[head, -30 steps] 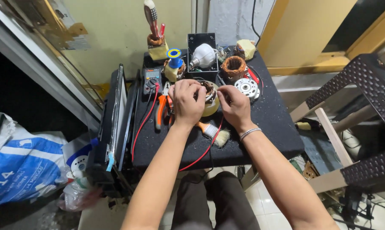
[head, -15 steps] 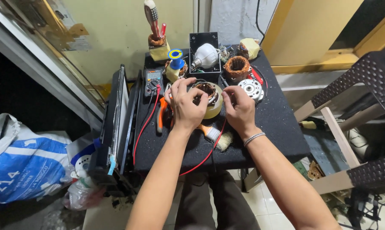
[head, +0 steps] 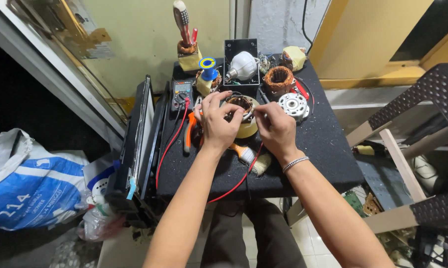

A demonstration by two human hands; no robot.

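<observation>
My left hand (head: 218,121) grips a round motor stator with copper windings (head: 240,105) that rests on a roll of tape (head: 248,128) at the middle of the small black table (head: 328,149). My right hand (head: 276,128) is right beside it, fingers pinched at the stator's right edge; what they pinch is too small to tell. A paintbrush (head: 250,158) lies just below both hands. Orange-handled pliers (head: 189,131) lie left of my left hand.
A multimeter (head: 182,94) with red leads (head: 170,144) sits at the left rear. Behind are a screwdriver holder (head: 188,52), solder spool (head: 207,69), white bulb in a black box (head: 244,64), another copper stator (head: 278,79) and a metal rotor plate (head: 293,105). Brown chair (head: 432,119) stands right.
Both hands stay on the stator; my left fingers have shifted over its top and my right hand has closed in on its right edge.
</observation>
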